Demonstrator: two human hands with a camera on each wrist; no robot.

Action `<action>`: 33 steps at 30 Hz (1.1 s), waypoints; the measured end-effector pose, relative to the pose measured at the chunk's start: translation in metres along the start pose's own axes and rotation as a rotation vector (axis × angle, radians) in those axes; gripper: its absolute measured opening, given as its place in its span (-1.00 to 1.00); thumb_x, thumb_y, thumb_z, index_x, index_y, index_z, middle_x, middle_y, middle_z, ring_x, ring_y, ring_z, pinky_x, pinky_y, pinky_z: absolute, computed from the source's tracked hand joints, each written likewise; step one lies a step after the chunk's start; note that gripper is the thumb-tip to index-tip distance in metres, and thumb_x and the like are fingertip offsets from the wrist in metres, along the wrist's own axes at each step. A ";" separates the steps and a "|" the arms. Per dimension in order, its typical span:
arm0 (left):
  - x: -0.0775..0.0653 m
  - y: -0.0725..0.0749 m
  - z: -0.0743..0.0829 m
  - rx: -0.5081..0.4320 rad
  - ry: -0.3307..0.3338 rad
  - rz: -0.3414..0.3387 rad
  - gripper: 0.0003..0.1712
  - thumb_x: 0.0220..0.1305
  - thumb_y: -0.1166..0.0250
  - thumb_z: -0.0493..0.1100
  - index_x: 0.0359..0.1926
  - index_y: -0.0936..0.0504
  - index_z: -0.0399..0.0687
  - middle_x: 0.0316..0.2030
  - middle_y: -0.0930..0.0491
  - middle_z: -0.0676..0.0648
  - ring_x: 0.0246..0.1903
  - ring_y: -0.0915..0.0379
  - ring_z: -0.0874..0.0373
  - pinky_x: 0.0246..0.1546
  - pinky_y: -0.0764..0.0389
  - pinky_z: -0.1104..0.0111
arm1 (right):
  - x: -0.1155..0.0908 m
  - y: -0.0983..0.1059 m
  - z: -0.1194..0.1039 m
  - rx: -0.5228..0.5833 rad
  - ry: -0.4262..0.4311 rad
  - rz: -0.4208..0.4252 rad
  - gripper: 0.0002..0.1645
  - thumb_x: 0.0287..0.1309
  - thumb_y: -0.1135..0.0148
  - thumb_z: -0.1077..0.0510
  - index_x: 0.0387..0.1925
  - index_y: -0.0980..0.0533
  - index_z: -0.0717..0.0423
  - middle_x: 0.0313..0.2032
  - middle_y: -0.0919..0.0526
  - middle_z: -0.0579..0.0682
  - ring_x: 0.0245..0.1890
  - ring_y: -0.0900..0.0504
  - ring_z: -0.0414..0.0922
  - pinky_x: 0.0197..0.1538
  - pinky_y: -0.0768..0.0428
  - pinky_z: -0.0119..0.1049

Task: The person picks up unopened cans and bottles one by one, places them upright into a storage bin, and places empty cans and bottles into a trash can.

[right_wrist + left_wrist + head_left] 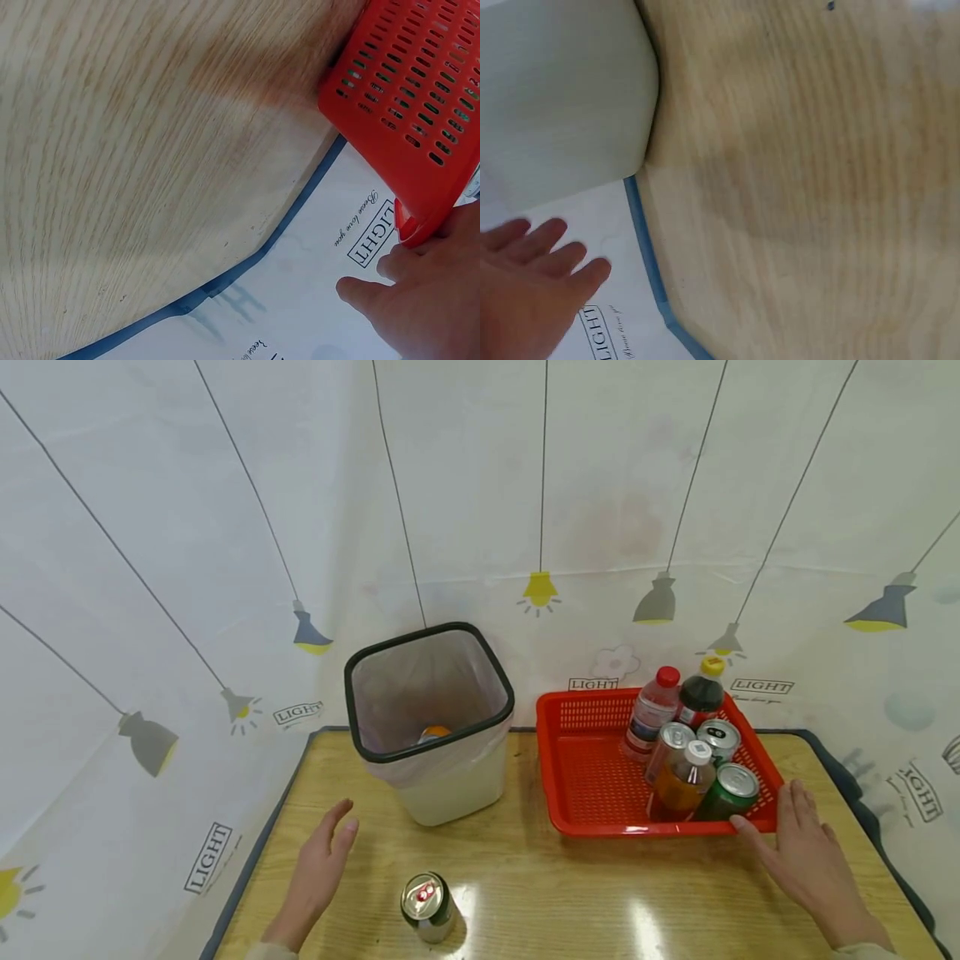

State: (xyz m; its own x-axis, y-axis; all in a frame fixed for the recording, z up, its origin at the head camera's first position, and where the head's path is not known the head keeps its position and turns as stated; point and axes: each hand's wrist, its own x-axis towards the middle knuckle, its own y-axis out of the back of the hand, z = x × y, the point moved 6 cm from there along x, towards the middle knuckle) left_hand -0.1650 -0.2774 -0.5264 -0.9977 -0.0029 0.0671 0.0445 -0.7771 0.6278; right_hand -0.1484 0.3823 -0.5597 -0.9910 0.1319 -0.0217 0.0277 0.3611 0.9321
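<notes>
My left hand (318, 864) hovers above the table with its fingers apart and nothing in them. In the left wrist view the fingers (559, 259) are loosely bent. A dark drink can (429, 906) stands upright to its right, near the front edge of the view. My right hand (806, 856) rests at the front right corner of a red plastic basket (585, 777), thumb at the front rim and extended fingers along the side. In the right wrist view the hand (435, 292) touches the basket's corner (412, 229); part of the contact is hidden.
Bottles and cans crowd the basket's right half, among them a red-capped bottle (651, 714), a yellow-capped cola bottle (701, 697) and a green can (727, 793). A lined bin (450, 785) with a black rim stands left of it, an orange-topped item (433, 732) inside. Printed cloth hangs behind.
</notes>
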 end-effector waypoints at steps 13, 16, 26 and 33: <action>-0.026 -0.042 0.005 0.018 -0.094 -0.385 -0.27 0.47 -0.27 0.07 0.53 -0.33 -0.09 0.45 -0.36 -0.26 0.43 -0.24 -0.34 0.31 -0.30 -0.31 | 0.000 0.000 0.000 0.004 -0.002 -0.002 0.30 0.49 0.10 -0.43 0.47 0.31 0.67 0.47 0.36 0.65 0.47 0.21 0.58 0.26 -0.01 0.62; -0.029 -0.050 0.011 0.016 -0.140 -0.460 -0.14 0.39 -0.36 0.11 0.57 -0.27 -0.03 0.49 -0.31 -0.18 0.45 -0.21 -0.29 0.32 -0.31 -0.27 | 0.000 -0.001 0.000 0.007 -0.006 -0.002 0.31 0.49 0.10 -0.43 0.48 0.32 0.66 0.47 0.36 0.65 0.47 0.21 0.58 0.26 -0.02 0.62; -0.038 -0.078 0.011 -0.042 -0.241 -0.592 0.19 0.13 -0.60 0.06 0.59 -0.13 -0.25 0.53 -0.22 -0.27 0.47 -0.18 -0.18 0.39 -0.33 0.25 | -0.002 -0.001 -0.001 0.039 0.003 0.016 0.29 0.49 0.09 -0.42 0.49 0.34 0.63 0.48 0.36 0.65 0.46 0.21 0.59 0.27 0.02 0.62; -0.040 -0.085 0.009 -0.018 -0.293 -0.598 0.11 0.11 -0.59 0.15 0.53 -0.27 -0.18 0.44 -0.39 -0.16 0.38 -0.35 0.01 0.32 -0.44 0.21 | -0.002 -0.001 -0.002 0.025 -0.002 0.016 0.30 0.49 0.09 -0.43 0.48 0.31 0.65 0.48 0.34 0.65 0.47 0.21 0.58 0.27 0.05 0.64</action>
State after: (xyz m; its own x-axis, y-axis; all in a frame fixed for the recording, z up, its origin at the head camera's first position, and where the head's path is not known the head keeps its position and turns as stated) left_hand -0.1281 -0.2055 -0.5761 -0.7949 0.6016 -0.0791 -0.5162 -0.6020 0.6092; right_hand -0.1467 0.3800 -0.5603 -0.9902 0.1397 -0.0071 0.0473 0.3818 0.9230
